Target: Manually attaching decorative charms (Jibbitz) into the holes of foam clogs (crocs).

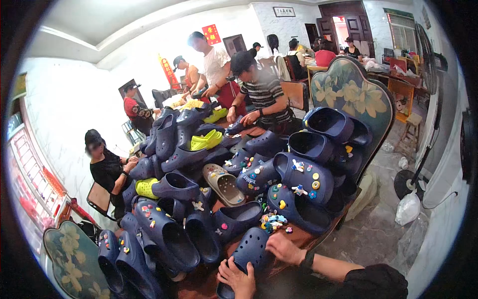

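Note:
A navy blue foam clog [250, 245] with rows of holes in its top lies in front of me at the table's near edge. My left hand [236, 277] grips it around the heel end, fingers over its opening. At the clog's right side is my right hand [286, 248], its fingers curled together; anything between them is too small to make out. Just beyond lies a small heap of colourful shoe charms [273, 221]. Next to the heap sits a charm-covered navy clog [298, 209], and to the left another navy clog [239, 215] with a few charms.
Many navy clogs crowd the table, with lime-green clogs [206, 140] and a beige clog [224, 185] among them. Floral-backed chairs [348, 92] stand at the sides. A co-worker in a striped shirt [264, 94] handles a clog across the table. A fan [409, 182] stands at right.

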A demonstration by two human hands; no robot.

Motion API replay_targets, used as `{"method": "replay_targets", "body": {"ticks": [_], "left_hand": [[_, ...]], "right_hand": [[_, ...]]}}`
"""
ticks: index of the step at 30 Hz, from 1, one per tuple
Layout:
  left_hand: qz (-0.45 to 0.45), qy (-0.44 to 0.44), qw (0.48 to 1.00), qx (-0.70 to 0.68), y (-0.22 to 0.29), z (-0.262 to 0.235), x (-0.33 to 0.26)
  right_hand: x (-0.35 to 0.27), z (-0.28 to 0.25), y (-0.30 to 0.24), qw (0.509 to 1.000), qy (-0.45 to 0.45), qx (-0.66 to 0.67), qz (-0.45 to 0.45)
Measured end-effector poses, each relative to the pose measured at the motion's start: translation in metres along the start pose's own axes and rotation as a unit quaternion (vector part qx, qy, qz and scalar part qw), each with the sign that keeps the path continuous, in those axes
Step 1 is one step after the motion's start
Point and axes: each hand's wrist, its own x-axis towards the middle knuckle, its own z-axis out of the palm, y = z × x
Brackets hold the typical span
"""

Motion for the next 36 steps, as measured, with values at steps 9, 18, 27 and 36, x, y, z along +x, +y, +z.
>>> {"method": "replay_targets", "body": {"ticks": [9, 18, 27, 36], "left_hand": [[0.007, 0.017, 1.0, -0.004, 0.005, -0.007, -0.009], [0.0, -0.054, 0.995, -0.08, 0.0, -0.012, 0.006], [0.046, -0.052, 0.992, -0.105, -0.012, -0.023, -0.01], [0.043, -0.046, 0.989, -0.133, -0.011, -0.026, -0.018]], "right_hand": [[-0.022, 0.009, 0.041, 0.994, 0.037, -0.035, 0.093], [-0.008, -0.023, 0.04, 0.993, 0.045, -0.092, 0.055], [0.032, -0.051, 0.059, 0.993, -0.036, -0.06, 0.097], [0.05, -0.015, 0.072, 0.973, -0.198, -0.118, -0.013]]}}
